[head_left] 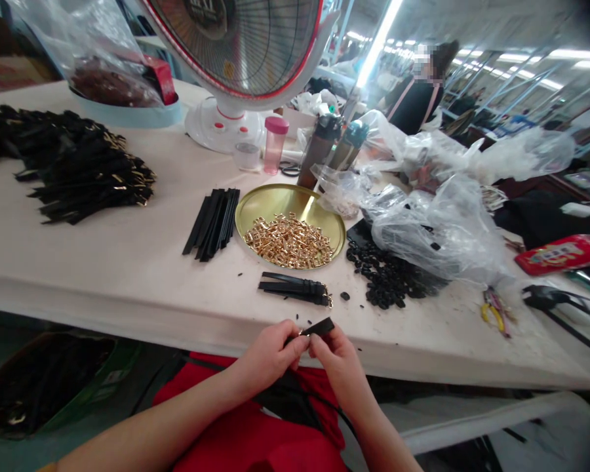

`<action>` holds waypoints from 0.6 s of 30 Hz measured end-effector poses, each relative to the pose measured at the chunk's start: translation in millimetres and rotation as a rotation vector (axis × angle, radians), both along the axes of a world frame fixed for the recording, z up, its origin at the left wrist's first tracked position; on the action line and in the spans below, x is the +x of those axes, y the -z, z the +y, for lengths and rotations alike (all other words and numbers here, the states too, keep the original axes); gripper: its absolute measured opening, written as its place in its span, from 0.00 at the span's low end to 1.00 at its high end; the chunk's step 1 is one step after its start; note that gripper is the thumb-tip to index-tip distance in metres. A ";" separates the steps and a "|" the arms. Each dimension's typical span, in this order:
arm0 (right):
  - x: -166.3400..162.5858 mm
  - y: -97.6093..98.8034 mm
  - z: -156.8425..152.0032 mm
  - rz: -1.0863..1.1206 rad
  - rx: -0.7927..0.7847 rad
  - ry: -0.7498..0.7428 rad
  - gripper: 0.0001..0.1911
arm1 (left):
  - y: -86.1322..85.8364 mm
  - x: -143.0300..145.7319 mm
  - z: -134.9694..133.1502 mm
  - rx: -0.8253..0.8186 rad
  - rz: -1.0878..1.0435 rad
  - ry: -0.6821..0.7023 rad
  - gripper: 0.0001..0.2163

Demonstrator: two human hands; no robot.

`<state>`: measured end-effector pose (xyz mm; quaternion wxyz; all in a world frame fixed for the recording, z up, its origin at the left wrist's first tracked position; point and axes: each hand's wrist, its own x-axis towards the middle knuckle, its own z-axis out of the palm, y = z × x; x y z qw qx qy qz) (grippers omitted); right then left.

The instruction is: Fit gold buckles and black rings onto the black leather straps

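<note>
Both my hands meet at the table's near edge on one black strap [318, 326]. My left hand [270, 354] pinches its left end, where a small gold buckle glints. My right hand [338, 357] grips the strap's right part, fingers closed. Just beyond lie finished black straps with a buckle [295, 288]. A round gold tray [255, 196] holds several loose gold buckles [290, 241]. A neat bundle of plain black straps [214, 223] lies left of the tray.
A big heap of black straps [73, 164] fills the table's left. Small black loops [388, 278] and clear plastic bags [437, 226] lie right of the tray. A fan [236, 59], bottles and a pink cup [275, 143] stand behind. Another person sits far back.
</note>
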<state>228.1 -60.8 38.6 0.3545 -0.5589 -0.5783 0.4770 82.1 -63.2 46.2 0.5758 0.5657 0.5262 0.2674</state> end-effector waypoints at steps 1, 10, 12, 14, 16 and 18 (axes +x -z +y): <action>-0.1 -0.7 -0.3 -0.068 0.062 0.008 0.06 | 1.3 0.0 0.7 -0.007 -0.001 -0.005 0.12; 9.0 -2.1 -4.9 -0.211 0.296 -0.177 0.07 | 8.1 -2.6 7.3 -0.090 -0.085 -0.009 0.16; 15.2 -5.7 1.1 -0.195 0.299 -0.248 0.06 | 5.7 -2.3 12.0 -0.097 -0.126 -0.038 0.16; 26.6 -8.1 14.6 -0.230 0.313 -0.264 0.05 | 3.2 -1.5 17.9 -0.094 -0.167 -0.037 0.16; 41.8 -6.3 35.5 -0.319 0.332 -0.171 0.05 | 2.0 -0.1 23.5 -0.074 -0.185 0.017 0.19; 56.7 0.4 59.7 -0.478 0.364 -0.040 0.06 | 3.0 2.2 27.5 -0.046 -0.181 0.070 0.18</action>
